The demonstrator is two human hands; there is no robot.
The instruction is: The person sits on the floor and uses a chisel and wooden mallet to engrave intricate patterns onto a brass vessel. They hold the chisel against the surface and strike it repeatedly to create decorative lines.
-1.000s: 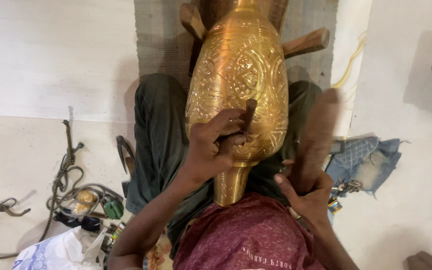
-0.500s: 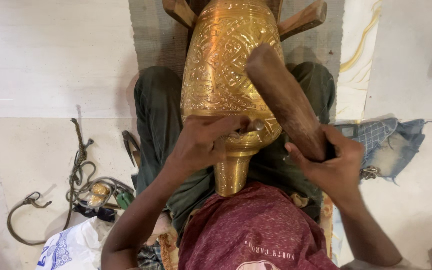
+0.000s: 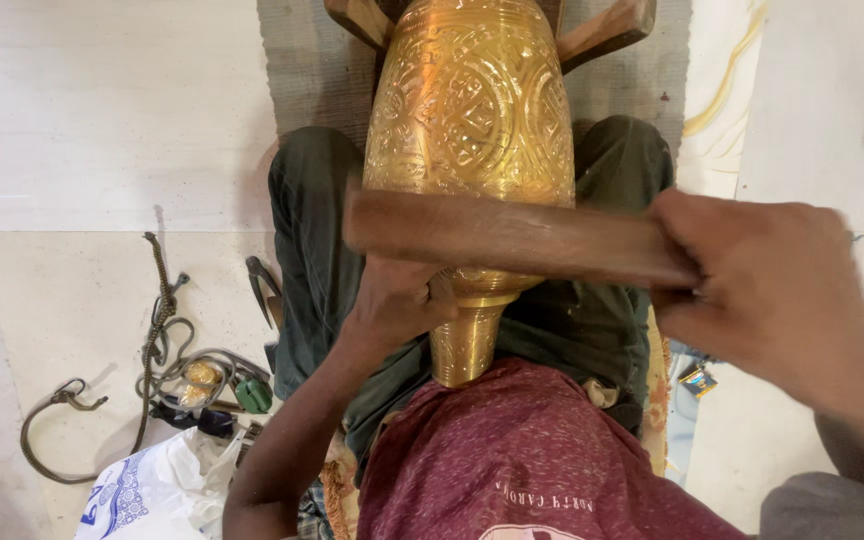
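Swung down from upright, wooden mallet (image 3: 512, 238) now lies across brass vase (image 3: 472, 150).
Right hand (image 3: 762, 290) fingers grip its handle; left hand (image 3: 397, 300) fingers pinch something unseen against the vase, lying on the lap.

This is looking like a metalworker's floor workshop rather than a home room. A large engraved golden brass vase (image 3: 472, 130) is lying across the seated person's lap, resting against a crossed wooden stand (image 3: 607, 30) on a grey woven mat (image 3: 317, 70). Loose hand tools, a coiled dark cord with a hook (image 3: 157, 340) and a white plastic bag (image 3: 157, 495) are lying scattered on the pale tiled floor (image 3: 82, 150).
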